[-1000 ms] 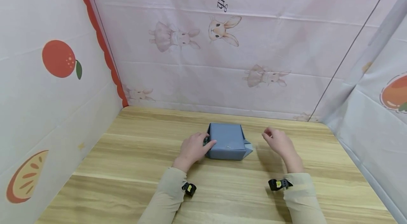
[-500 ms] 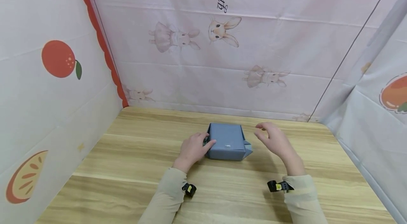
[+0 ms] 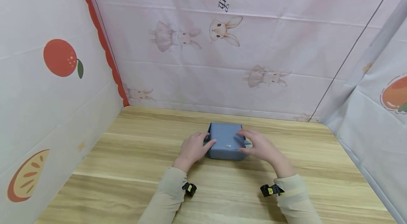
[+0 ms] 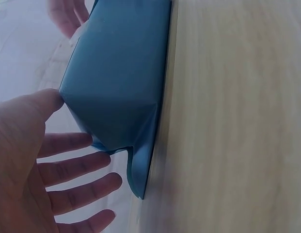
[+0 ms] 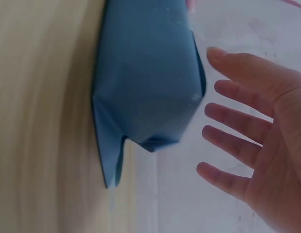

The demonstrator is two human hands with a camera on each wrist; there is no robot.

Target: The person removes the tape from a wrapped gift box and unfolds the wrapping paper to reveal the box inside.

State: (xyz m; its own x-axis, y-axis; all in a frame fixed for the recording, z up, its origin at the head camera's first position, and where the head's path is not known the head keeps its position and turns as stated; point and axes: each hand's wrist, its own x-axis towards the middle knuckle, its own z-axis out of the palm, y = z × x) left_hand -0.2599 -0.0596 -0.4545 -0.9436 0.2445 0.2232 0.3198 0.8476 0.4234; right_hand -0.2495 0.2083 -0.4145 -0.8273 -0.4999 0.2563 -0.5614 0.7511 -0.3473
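Observation:
A box wrapped in blue paper (image 3: 225,135) sits on the wooden table, its end flaps partly folded in and lower points sticking out. My left hand (image 3: 193,149) is at its left end. In the left wrist view the thumb (image 4: 49,101) touches the box's top edge and the index fingertip touches the end fold; the other fingers spread loosely. My right hand (image 3: 261,146) hovers around the right end, thumb and fingers apart. In the right wrist view its fingers (image 5: 237,116) are spread beside the paper, with a gap between them and the wrapped box.
The pale wooden table (image 3: 143,174) surrounds the box on all sides. A pink rabbit-print cloth (image 3: 197,51) hangs behind it, and white fruit-print cloths (image 3: 28,104) line the sides.
My right hand has moved left, from beside the box to over its right end, its fingers spreading apart. The left hand and the box have stayed in place.

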